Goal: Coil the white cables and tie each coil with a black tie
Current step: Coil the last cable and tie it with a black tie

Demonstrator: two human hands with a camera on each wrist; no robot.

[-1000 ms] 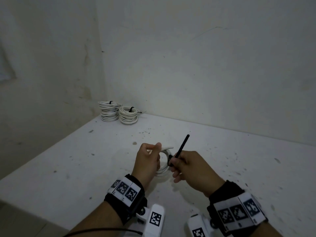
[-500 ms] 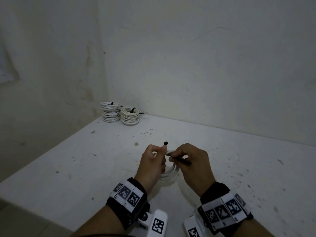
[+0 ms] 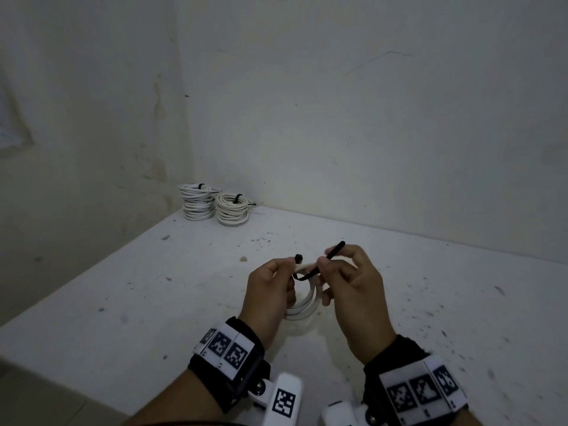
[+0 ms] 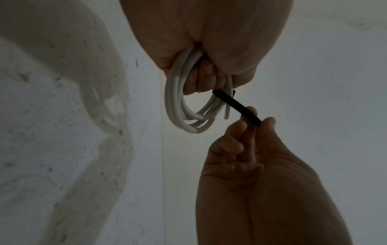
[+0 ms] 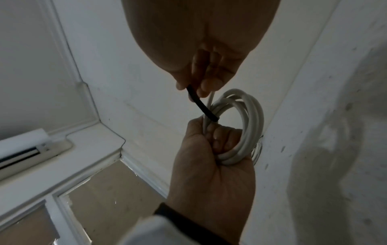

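Note:
My left hand grips a small coil of white cable above the table's middle. The same coil hangs from its curled fingers in the left wrist view. A black tie loops round the coil's top. One end of the tie with its head sticks up by my left thumb. My right hand pinches the tie's free end between thumb and forefinger. In the right wrist view the black tie runs from my right fingertips down to the coil.
Two stacks of tied white coils stand in the table's far left corner against the wall. The white table is speckled, with its left edge running diagonally and its near edge by my left forearm.
My right hand has brought the tie's free end from low beside the coil up and to the right, so the tie now loops over the coil. The left hand keeps its grip.

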